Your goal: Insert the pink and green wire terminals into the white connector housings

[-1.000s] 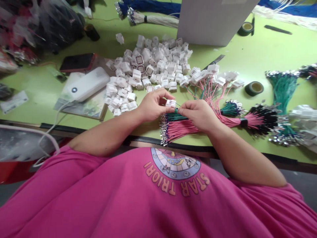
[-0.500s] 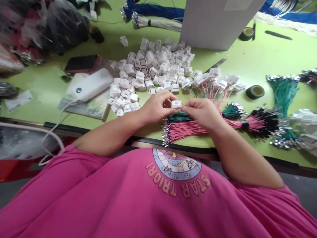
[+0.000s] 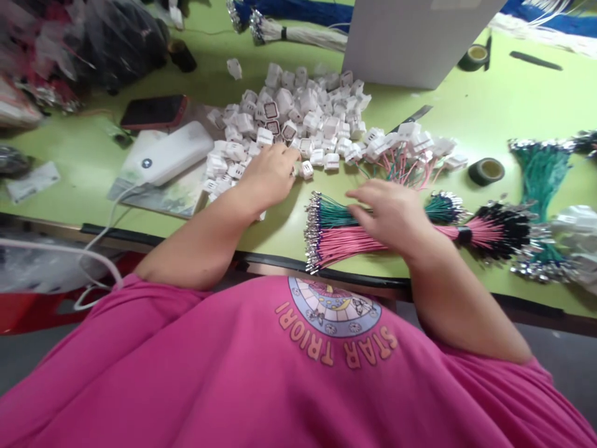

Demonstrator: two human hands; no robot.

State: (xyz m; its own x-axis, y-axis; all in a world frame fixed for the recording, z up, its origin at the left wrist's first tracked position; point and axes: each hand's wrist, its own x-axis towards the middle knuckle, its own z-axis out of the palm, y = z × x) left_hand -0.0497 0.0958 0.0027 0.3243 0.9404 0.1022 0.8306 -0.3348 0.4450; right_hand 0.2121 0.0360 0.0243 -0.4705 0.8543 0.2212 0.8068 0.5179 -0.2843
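My left hand point(image 3: 270, 175) is at the near edge of a heap of white connector housings point(image 3: 321, 121), its fingers bent and closed around a small white housing that they mostly cover. A single housing point(image 3: 306, 170) lies just right of its fingertips. My right hand point(image 3: 389, 211) hovers over a bundle of pink wires point(image 3: 347, 242) and green wires point(image 3: 333, 211) with metal terminals at their left ends. Its fingers are stretched and the thumb stands apart, with nothing seen between them. Housings with pink and green wires attached point(image 3: 410, 140) lie beyond the right hand.
A black tape roll point(image 3: 486, 171) and green wire bundles point(image 3: 543, 174) lie to the right. A grey-white box point(image 3: 401, 43) stands behind the heap. On the left are a white power bank point(image 3: 177, 155) with a cable and a phone point(image 3: 153, 112).
Both hands were together at one white housing and have separated. My left hand has moved left and away from me into the heap; my right hand has opened and shifted slightly right.
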